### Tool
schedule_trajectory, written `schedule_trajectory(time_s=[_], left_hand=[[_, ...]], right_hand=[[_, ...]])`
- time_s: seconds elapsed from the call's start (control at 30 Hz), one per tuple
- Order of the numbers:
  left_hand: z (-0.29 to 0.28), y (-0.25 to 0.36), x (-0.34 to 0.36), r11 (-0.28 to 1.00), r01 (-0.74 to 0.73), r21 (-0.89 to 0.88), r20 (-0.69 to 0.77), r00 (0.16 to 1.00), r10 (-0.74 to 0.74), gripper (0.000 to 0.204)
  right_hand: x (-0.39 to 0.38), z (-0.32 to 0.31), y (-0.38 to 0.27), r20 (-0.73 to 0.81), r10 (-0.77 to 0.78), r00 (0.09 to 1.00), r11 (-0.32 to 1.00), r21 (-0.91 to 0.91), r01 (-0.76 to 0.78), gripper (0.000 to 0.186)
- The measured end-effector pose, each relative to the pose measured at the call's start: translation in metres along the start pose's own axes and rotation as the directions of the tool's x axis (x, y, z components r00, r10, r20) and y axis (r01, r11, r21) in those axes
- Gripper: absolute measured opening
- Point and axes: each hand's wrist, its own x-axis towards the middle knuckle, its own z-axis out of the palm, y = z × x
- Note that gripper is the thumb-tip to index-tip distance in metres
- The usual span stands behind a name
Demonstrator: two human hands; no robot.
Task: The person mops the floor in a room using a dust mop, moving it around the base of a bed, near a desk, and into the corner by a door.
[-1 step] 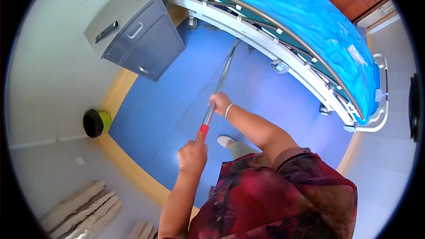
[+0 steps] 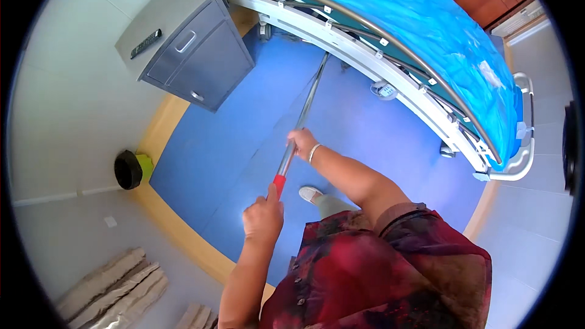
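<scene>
A long shiny metal pole [image 2: 310, 99] with a red grip [image 2: 279, 184] slants away from me across the blue floor. Its far end passes beneath the bed [image 2: 317, 31], where whatever it carries is hidden. My left hand [image 2: 263, 217] is closed round the red grip at the near end, thumb along the top. Further up, my right hand [image 2: 301, 142], with a pale bracelet at the wrist, wraps the bare metal.
The bed has a blue plastic cover [image 2: 390, 12], a folded side rail [image 2: 420, 67] and wheels [image 2: 447, 150]. A grey bedside cabinet [image 2: 201, 55] bears a black remote control [image 2: 146, 43]. Against the left wall is a green bin [image 2: 145, 167] with a black liner. My shoe [image 2: 309, 194] is below the pole.
My left hand and the red grip have shifted very slightly toward me and to the left. The right hand stays in nearly the same place.
</scene>
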Motion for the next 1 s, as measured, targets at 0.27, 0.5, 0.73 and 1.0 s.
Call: schedule_trajectory(time_s=[0.27, 0.5, 0.73, 1.0], left_hand=[[-0.023, -0.027, -0.125, 0.997, -0.012, 0.072, -0.059, 0.998, 0.017, 0.032], [-0.066, -0.020, -0.294, 0.958, 0.256, 0.125, 0.099, 0.958, -0.269, 0.030], [-0.078, 0.018, -0.459, 0.829, 0.558, 0.041, 0.129, 0.820, -0.558, 0.029], [-0.066, 0.062, -0.576, 0.827, 0.549, 0.119, 0.053, 0.828, -0.558, 0.031]], right_hand=[[-0.014, -0.022, 0.063, -0.252, -0.009, 0.968, 0.986, -0.165, -0.034, 0.014], [-0.077, -0.042, 0.187, -0.379, 0.133, 0.916, 0.975, -0.116, -0.190, 0.010], [-0.206, -0.032, 0.311, -0.271, 0.385, 0.882, 0.799, -0.380, -0.466, 0.006], [-0.292, -0.040, 0.357, -0.154, 0.608, 0.779, 0.562, -0.609, -0.560, 0.008]])
